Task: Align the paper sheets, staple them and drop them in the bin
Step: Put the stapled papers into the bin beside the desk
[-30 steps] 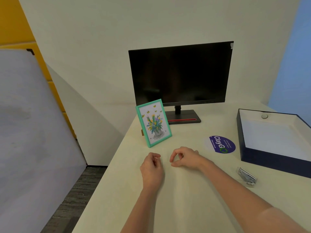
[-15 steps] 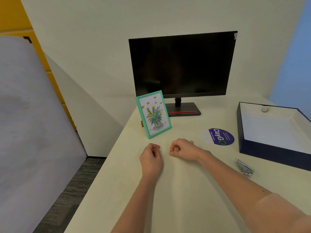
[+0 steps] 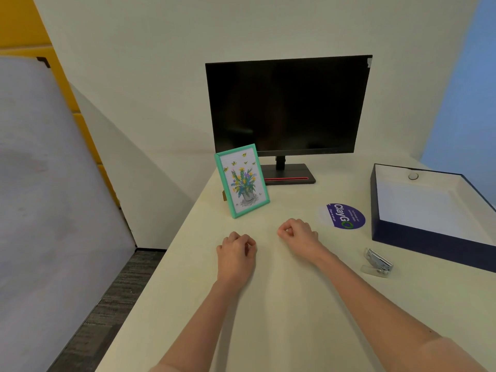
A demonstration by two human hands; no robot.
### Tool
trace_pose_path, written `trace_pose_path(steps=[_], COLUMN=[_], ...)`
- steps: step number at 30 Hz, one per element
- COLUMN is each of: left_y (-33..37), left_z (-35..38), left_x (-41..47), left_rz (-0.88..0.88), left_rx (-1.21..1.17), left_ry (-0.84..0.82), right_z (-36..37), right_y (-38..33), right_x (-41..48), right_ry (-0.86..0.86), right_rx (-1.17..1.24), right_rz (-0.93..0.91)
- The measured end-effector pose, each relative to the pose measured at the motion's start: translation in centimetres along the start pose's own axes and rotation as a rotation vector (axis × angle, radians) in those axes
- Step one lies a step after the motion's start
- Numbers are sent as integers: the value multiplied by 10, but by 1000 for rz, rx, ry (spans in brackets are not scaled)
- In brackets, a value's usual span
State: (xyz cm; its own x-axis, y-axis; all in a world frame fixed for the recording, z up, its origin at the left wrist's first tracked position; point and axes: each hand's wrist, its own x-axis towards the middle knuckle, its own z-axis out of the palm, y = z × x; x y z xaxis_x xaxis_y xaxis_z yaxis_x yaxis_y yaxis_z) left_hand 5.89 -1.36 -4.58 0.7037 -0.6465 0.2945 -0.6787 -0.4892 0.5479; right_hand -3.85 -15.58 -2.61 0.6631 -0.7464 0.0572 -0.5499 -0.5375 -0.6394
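Now fisted on the desk (image 3: pixel 295 331): left hand (image 3: pixel 236 255); right hand (image 3: pixel 298 234).

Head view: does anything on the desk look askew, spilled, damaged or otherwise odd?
Nothing looks spilled, damaged or askew. The stapler lies beside the navy box; left hand and right hand rest curled on the desk, holding nothing.

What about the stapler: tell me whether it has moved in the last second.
No. The stapler lies at the same spot just off the near left corner of the dark blue box, untouched; only the camera view has shifted.
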Motion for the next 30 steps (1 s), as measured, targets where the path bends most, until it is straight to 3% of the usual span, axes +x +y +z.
trace_pose_path(steps=[8, 15, 30], left_y=[15, 10, 24], left_z=[14, 3, 13], left_x=[-7, 10, 18], left_rz=[150, -159, -141], left_rx=[136, -150, -187], left_ry=[-39, -12, -69], right_z=[15, 18, 19], right_y=[10, 11, 13], right_x=[-20, -22, -23], right_ry=[205, 193, 207], right_rx=[37, -14, 20], right_rz=[22, -2, -22])
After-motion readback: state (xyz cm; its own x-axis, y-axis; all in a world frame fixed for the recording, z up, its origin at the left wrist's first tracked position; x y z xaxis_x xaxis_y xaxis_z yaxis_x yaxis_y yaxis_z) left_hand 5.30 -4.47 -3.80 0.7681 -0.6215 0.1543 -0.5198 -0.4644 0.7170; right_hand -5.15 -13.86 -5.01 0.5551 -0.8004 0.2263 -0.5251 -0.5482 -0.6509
